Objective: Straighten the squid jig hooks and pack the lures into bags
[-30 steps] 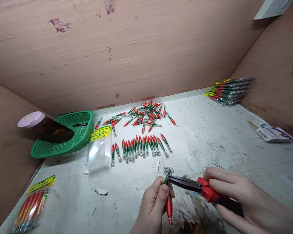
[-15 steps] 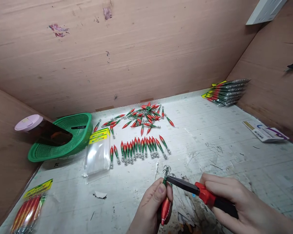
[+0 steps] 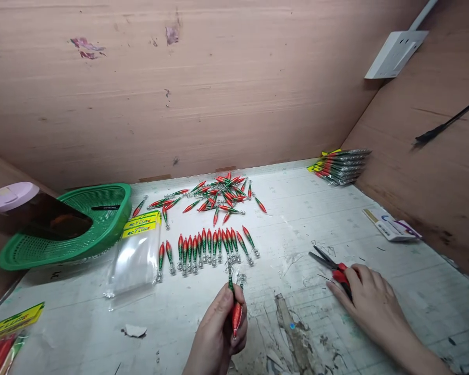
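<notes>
My left hand (image 3: 219, 333) pinches a red and green squid lure (image 3: 234, 304), held upright with its hooks toward the row of lures (image 3: 207, 247) lined up on the table. My right hand (image 3: 369, 299) rests low on the table over red-handled pliers (image 3: 332, 265), whose open jaws lie on the surface pointing left. A loose heap of the same lures (image 3: 214, 195) lies farther back.
A green basket (image 3: 101, 229) holding a dark phone stands at the left, with empty clear bags (image 3: 136, 252) beside it. Packed lure bags lie at the back right (image 3: 340, 165) and front left (image 3: 3, 338). A card (image 3: 393, 228) lies at the right. Wooden walls enclose the table.
My right hand moved right and down, taking the pliers off the lure and laying them on the table. My left hand carried the lure toward the row. The view shifted right.
</notes>
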`<state>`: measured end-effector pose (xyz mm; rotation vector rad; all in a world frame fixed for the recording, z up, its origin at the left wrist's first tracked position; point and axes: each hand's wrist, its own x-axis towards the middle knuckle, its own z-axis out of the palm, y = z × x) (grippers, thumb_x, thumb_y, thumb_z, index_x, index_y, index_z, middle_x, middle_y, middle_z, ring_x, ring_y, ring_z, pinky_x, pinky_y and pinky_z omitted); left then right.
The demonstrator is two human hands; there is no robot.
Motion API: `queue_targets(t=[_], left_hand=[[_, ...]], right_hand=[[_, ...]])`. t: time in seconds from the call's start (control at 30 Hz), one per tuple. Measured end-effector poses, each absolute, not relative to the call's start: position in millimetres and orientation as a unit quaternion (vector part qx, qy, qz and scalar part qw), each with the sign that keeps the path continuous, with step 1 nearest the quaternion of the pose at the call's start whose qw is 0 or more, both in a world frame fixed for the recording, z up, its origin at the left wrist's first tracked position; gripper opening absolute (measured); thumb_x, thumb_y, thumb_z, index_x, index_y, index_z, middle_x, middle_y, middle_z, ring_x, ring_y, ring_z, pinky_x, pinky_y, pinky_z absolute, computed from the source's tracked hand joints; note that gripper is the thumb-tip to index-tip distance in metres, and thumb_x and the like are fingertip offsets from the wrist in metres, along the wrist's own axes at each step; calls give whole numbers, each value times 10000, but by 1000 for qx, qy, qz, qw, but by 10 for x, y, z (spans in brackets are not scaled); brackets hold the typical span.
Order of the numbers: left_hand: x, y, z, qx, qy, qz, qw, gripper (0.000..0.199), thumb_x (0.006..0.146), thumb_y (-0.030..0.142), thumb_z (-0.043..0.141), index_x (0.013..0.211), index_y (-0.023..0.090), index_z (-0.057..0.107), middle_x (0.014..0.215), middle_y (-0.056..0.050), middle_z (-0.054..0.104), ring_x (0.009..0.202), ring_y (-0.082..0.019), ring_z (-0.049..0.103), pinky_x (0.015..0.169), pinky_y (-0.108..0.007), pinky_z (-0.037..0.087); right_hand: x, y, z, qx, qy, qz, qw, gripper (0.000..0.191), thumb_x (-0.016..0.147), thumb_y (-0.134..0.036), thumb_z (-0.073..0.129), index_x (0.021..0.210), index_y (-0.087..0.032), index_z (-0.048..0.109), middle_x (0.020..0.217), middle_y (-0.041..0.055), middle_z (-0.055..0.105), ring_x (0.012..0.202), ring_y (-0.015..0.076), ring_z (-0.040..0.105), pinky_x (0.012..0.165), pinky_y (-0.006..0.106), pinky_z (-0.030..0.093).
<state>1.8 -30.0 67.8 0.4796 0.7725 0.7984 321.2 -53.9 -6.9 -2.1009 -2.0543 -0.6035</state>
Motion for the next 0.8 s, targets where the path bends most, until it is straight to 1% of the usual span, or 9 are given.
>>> queue_targets(t=[0.1,0.17,0.23,0.3,0.4,0.53,0.63,0.7,0.8], left_hand=[[71,-308,672,227,362,375,823,386,835,576,588,837,196,519,592,80,371,444,-40,200,452,-226,136],[119,-322,662,230,366,373,821,392,823,579,601,842,195,522,593,81,370,450,-43,201,459,-227,133],[164,-334,643,235,377,360,821,415,804,595,612,847,191,526,583,84,350,462,-48,198,472,-226,130],[193,-336,621,241,396,350,814,455,773,624,626,834,185,529,583,83,334,491,-56,215,490,-217,146],[203,-320,601,249,427,358,792,499,727,653,651,823,176,543,608,70,354,543,-70,269,515,-209,183],[215,-316,580,258,432,352,789,509,735,659,638,853,171,560,617,70,363,539,-69,285,511,-218,188],[244,-335,545,259,429,333,799,528,748,688,600,941,202,527,601,89,362,482,-51,232,475,-210,136],[249,-346,523,255,418,339,804,524,753,696,586,970,232,477,590,109,357,438,-36,155,449,-205,83],[216,-351,519,254,395,357,807,479,778,671,583,885,236,415,581,122,354,410,-24,84,429,-208,41]], right_hand=[[2885,-521,143,-684,-680,-231,127,520,940,-533,328,978,-106,623,1006,231,608,912,380,573,737,543,468],[2533,-518,365,-603,-751,-145,228,380,944,-451,443,1098,-135,586,968,164,643,877,301,602,714,439,502],[2176,-511,567,-450,-835,-56,310,273,945,-292,492,1149,-128,568,895,115,672,811,234,618,674,345,508],[1899,-483,696,-340,-882,-59,321,259,933,-145,466,1150,-72,587,813,108,683,694,202,600,587,317,477],[1702,-406,746,-288,-899,-100,315,287,919,-57,396,1098,-20,617,738,120,681,590,192,563,491,316,418],[1669,-379,693,-297,-900,-85,308,272,920,-65,386,1039,-53,630,672,94,660,559,186,548,481,313,404],[1714,-416,649,-311,-892,-76,318,209,900,-102,447,950,-91,649,605,57,632,517,174,526,475,309,362],[1810,-342,624,-406,-852,10,329,184,906,-193,473,859,-155,647,570,24,599,505,160,521,483,299,346],[2048,65,572,-578,-745,141,303,233,936,-290,458,787,-186,604,562,-5,553,497,134,511,501,273,359]])
